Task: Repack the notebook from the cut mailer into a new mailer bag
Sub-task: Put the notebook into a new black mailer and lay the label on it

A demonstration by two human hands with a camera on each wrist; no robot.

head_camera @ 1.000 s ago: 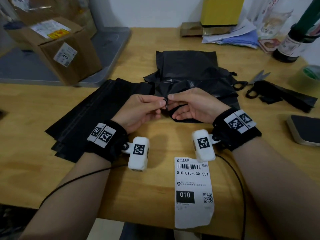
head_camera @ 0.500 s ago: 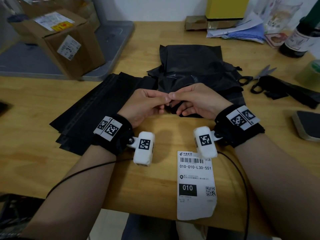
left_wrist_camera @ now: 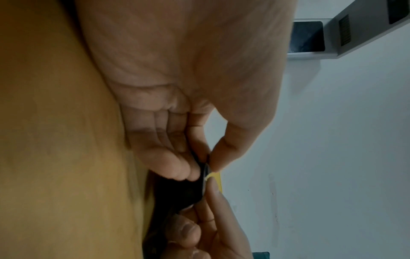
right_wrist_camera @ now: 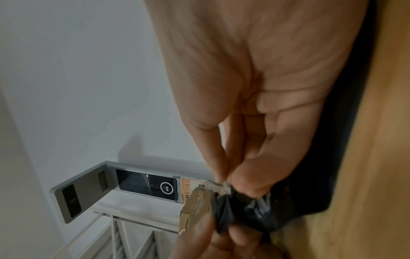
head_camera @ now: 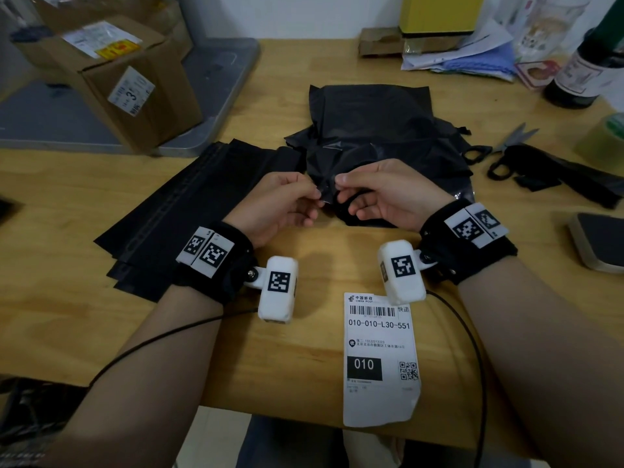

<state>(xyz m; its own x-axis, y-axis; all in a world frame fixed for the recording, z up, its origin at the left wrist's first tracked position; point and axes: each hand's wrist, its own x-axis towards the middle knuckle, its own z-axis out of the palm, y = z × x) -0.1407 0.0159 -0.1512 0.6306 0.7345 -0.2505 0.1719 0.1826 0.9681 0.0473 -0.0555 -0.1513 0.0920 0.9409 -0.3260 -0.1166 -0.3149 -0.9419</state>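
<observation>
Peeling is, I judge, the step in hand: the left hand (head_camera: 277,206) and the right hand (head_camera: 388,197) meet thumb-to-forefinger over the near edge of a black mailer bag (head_camera: 381,130), each pinching a bit of its film, with a pale sliver (perhaps the liner of the seal strip, too small to be sure) showing between the fingertips (left_wrist_camera: 214,162). To do this well, keep both pinches right at the edge, pull the layers apart slowly and evenly, and let the rest of the bag lie flat on the table (head_camera: 67,298) so the thin plastic does not stretch or tear.

Nearest the person lies a shipping label (head_camera: 380,359), just short of the wrists. Beyond the hands the crumpled bag spreads away from the fingers. The notebook itself is not visible; whether it sits inside that bag I cannot tell. Left of the bag lies a stack of flat mailers (head_camera: 189,204); scissors (head_camera: 499,146) lie off to the right.
</observation>
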